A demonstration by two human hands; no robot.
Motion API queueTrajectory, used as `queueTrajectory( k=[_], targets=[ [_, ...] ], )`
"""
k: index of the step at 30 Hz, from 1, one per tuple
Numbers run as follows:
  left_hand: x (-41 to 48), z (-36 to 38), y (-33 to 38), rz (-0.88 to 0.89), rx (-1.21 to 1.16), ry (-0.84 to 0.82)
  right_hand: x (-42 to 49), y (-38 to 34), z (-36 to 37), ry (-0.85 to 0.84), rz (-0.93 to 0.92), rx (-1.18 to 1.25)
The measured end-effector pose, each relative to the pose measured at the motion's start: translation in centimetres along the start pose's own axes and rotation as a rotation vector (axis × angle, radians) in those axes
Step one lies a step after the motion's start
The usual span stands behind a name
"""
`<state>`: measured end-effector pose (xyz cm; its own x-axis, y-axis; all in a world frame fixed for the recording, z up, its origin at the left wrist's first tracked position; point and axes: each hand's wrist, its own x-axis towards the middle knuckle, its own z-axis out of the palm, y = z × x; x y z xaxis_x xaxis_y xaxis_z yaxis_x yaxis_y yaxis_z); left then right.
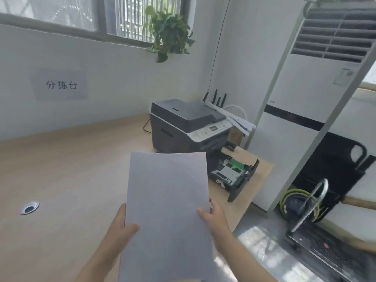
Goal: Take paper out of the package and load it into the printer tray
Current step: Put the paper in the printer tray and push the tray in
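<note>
We hold the white rectangular stack of paper (166, 202) above the pale wooden bench (61, 169), our left hand (120, 226) and right hand (215, 218) clamped on its side edges, near the grey printer's pulled-out black tray (234, 176).

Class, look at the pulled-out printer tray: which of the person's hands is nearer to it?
Right. The right hand grips the paper's right edge, just below-left of the open printer tray. The left hand holds the opposite edge, farther from the tray.
</note>
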<state>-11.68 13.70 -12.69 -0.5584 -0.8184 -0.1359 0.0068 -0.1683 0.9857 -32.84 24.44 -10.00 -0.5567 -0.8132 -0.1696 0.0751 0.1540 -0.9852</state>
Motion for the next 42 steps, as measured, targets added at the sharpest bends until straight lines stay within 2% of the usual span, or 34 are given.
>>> queueTrajectory(
  k=[9,12,18,21,24,30,37,42],
  targets=[
    [11.6,7.2,1.1,0.051,0.022,0.151,15.2,-1.5,-5.7,-0.104,-0.034,-0.024],
    [14.9,8.9,1.0,0.049,0.064,0.203,20.1,-1.2,-7.2,-0.185,-0.057,-0.002],
    [21.1,12.7,-0.9,0.085,0.165,0.393,29.4,-0.8,-10.0,-0.384,-0.169,-0.046],
    [22.7,15.3,-2.2,0.058,0.183,0.517,32.9,0.5,-11.7,-0.47,-0.153,-0.037],
    [23.7,17.4,-3.3,0.055,0.239,0.617,35.5,2.0,-13.1,-0.523,-0.169,-0.045],
    [24.2,20.8,-3.7,0.048,0.207,0.836,37.8,2.6,-13.9,-0.633,-0.174,-0.124],
    [24.4,20.8,-3.7,-0.07,0.363,0.857,38.5,4.5,-12.9,-0.598,-0.124,-0.263],
    [25.9,20.1,-0.8,-0.003,0.446,0.862,38.7,0.3,-13.2,-0.492,-0.2,-0.291]
  ],
)
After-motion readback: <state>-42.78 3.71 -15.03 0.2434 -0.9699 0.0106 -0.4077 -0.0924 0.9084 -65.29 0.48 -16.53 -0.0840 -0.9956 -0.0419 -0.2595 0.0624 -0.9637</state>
